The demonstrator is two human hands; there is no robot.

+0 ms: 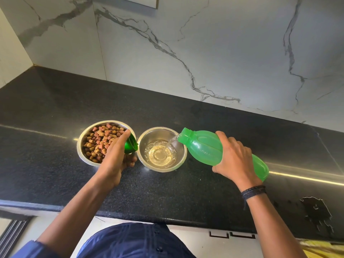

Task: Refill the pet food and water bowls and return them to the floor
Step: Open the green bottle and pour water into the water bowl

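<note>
Partly, the food bowl [79, 151] on the black countertop [167, 192] is hidden: its near right rim is covered by the left hand [117, 155], so only the left and far part of the brown kibble [101, 138] heaped in it can be seen. The green cap [131, 145] is half buried in that hand, and its lower edge is lost behind the fingers. Just to the right, apart from the first bowl by a narrow gap, the steel water bowl [183, 155] is seen whole, with a shallow pool of water [160, 155] in its bottom. The raised lettering on the green bottle [201, 149] cannot be read, and how much it holds cannot be judged through the tinted plastic. Its middle is covered by the right hand [232, 157].

The cap is gripped by the left hand between thumb and curled fingers, above the gap between the two bowls; whether the hand touches the food bowl cannot be told. The bottle is grasped round its body by the right hand, fingers wrapped over the top and thumb below. It is tilted neck-down toward the left, the open mouth held over the water bowl's right rim, and a thin stream [172, 141] is seen falling into the bowl. A dark band [253, 191] is worn on the right wrist.
</note>
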